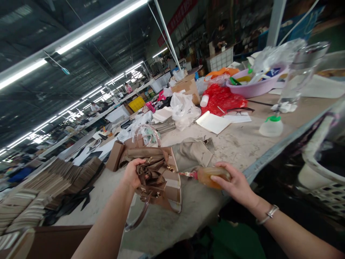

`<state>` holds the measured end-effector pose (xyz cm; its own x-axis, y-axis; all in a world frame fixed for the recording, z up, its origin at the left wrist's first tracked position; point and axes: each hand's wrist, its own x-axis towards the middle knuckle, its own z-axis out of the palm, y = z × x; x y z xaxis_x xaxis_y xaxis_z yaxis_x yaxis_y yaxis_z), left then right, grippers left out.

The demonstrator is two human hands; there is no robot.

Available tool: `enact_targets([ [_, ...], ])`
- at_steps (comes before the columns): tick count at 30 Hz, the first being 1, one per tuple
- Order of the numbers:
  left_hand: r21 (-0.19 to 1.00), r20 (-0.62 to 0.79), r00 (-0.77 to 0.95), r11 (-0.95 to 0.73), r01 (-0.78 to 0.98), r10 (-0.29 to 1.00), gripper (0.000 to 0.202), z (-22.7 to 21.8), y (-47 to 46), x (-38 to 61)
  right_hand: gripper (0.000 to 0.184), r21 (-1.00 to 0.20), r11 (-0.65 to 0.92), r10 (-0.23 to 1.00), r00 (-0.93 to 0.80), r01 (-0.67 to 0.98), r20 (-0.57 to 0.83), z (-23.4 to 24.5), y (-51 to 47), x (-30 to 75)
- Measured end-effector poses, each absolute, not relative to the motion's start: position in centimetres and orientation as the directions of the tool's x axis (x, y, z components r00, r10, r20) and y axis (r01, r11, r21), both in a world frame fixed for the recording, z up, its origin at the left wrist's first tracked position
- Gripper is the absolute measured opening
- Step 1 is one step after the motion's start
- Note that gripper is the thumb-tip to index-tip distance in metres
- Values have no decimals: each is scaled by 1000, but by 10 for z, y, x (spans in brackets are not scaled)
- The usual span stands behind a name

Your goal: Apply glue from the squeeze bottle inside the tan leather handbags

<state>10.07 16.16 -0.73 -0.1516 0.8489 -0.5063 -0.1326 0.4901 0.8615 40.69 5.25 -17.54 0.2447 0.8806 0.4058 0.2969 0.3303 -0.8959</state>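
Bag [171,185] on desk [239,138], just right of left hand [134,174], fingers pinching its lining [155,172]. Right hand [234,182] grips bottle [208,177], nozzle [190,174] toward bag edge, contact unclear. Cloth [190,153] beyond, between hands. Stacked pieces [58,180] left of left hand.

right hand [237,185] – thin, shiny silver-coloured bangle [270,213] at wrist [261,210] | both forearms [105,217] – bare

Factory workshop: strip lights [102,26], cluttered workbench [238,142], stacked pieces [54,180].
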Motion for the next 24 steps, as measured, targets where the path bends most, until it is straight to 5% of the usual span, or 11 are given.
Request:
enact_targets([
  [3,858,-512,-141,494,-144,847,12,-6,158,101,59,-992,111,941,329,-58,86,-179,59,416],
  [7,859,-506,-146,482,-173,850,11,-8,155,98,49,-832,63,951,287,-552,-118,-181,66,425],
  [14,854,-508,-150,472,-219,848,10,-12,152,96,39,-611,107,932,294,-784,-214,-179,77,452],
  [18,851,-510,-140,474,-227,849,6,-11,148,93,50,-806,-3,942,268,-592,-200,-183,92,467],
  [21,849,-512,-142,474,-231,847,5,-11,145,90,47,-998,-31,902,428,-50,-49,-187,108,485],
  [24,847,-516,-145,477,-235,844,4,-13,143,87,39,-956,-114,829,556,270,58,-190,120,507],
])
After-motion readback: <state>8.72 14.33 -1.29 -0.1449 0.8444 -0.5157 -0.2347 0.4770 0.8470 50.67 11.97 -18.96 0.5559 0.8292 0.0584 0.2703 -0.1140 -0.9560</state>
